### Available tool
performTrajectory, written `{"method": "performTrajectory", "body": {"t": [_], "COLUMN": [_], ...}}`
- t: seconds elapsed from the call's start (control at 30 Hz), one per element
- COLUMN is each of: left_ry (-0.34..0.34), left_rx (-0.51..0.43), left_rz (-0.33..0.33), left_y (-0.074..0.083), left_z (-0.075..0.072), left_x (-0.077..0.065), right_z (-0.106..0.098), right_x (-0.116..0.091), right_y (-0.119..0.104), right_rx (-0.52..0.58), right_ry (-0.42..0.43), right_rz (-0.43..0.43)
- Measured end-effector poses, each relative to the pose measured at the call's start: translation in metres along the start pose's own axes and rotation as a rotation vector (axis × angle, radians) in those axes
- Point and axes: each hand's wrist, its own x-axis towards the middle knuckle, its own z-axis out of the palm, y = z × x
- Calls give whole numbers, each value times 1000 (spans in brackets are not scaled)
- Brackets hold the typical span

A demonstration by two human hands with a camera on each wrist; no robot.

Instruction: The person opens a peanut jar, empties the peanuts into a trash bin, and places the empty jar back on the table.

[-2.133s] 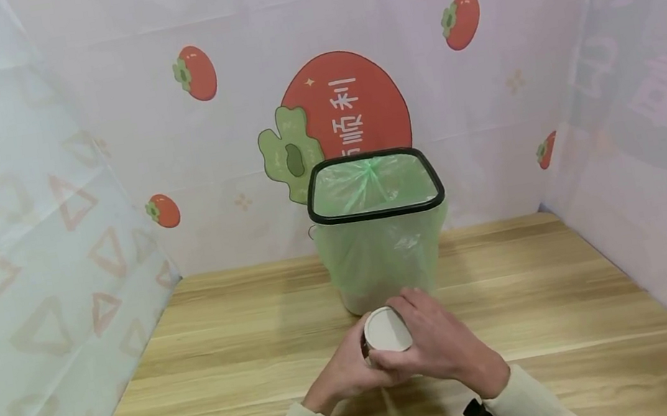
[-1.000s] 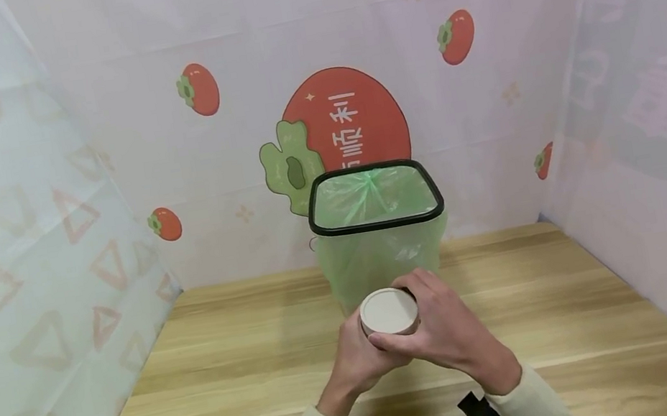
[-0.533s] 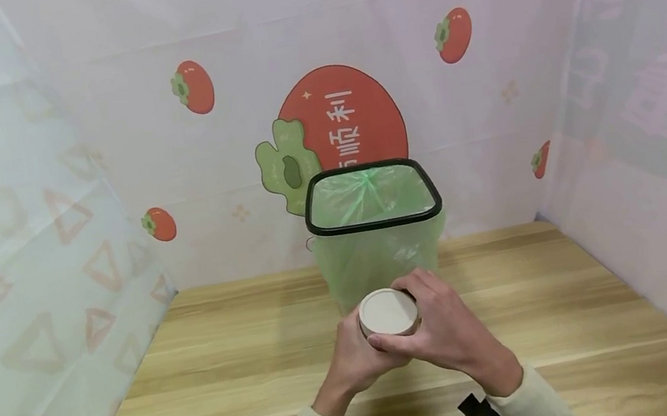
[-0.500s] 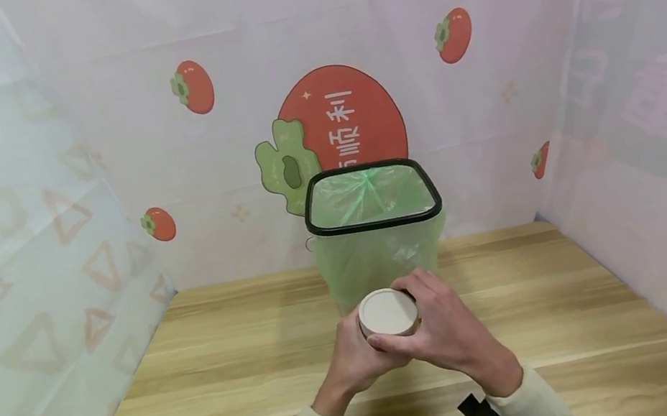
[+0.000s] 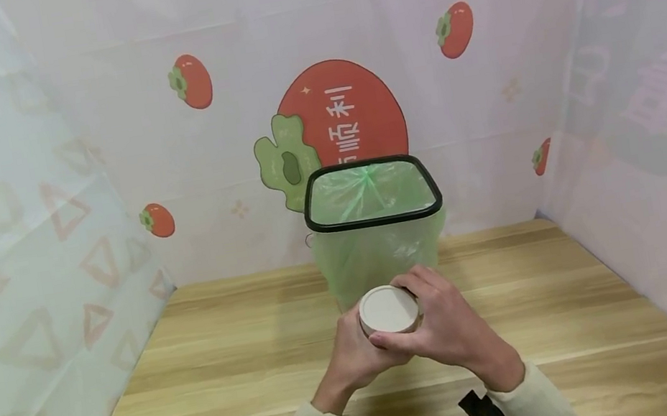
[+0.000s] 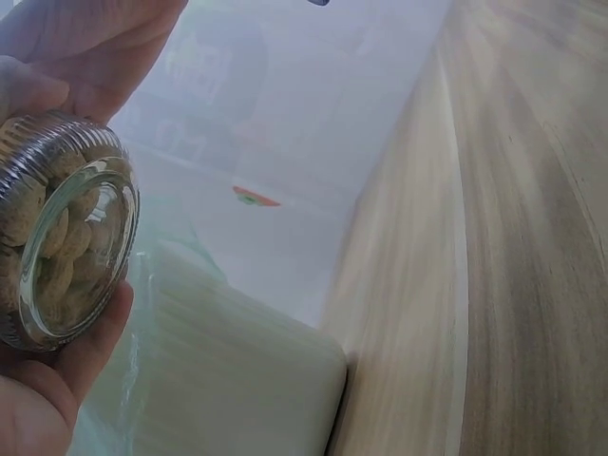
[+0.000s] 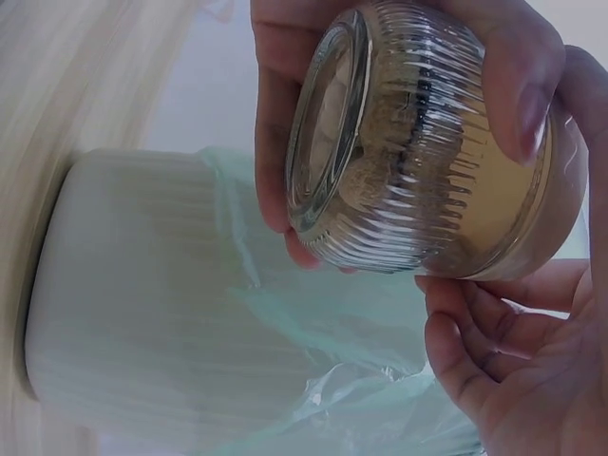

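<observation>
A ribbed glass jar [image 7: 408, 161] with tan, rounded pieces inside is held up above the table between both hands. Its pale round lid [image 5: 389, 310] faces the head camera. My left hand [image 5: 357, 357] grips the glass body, its thumb lying along the ribs in the right wrist view. Thumb and fingers of my right hand [image 5: 456, 323] hold the lid's edge from the right. The left wrist view shows the jar's glass base [image 6: 81, 252], where more of the tan pieces show through. From the head, both hands hide the glass body.
Behind the hands a pale bin [image 7: 133, 294] stands on the wooden table [image 5: 235, 369]. A green plastic bag lines it, held by a black rim [image 5: 375, 222]. Printed cloth walls [image 5: 219, 146] enclose the back and both sides.
Since the oldest frame, both hands have lifted the jar, and its lid shows more fully. Over the last second the hands and jar have hardly moved; the head view shifts slightly.
</observation>
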Motion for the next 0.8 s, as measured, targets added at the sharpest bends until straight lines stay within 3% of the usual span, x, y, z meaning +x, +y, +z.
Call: {"method": "performTrajectory", "body": {"t": [0.4, 0.8], "left_ry": [2, -4], "left_rx": [3, 19], "left_rz": [-10, -22], "left_y": [-2, -1], "left_z": [2, 3], "left_x": [-2, -1], "right_z": [-1, -4], "right_x": [-1, -2], "right_y": [-1, 2], "right_rx": [16, 7], "right_ry": [-21, -20], "right_rz": [17, -23]}}
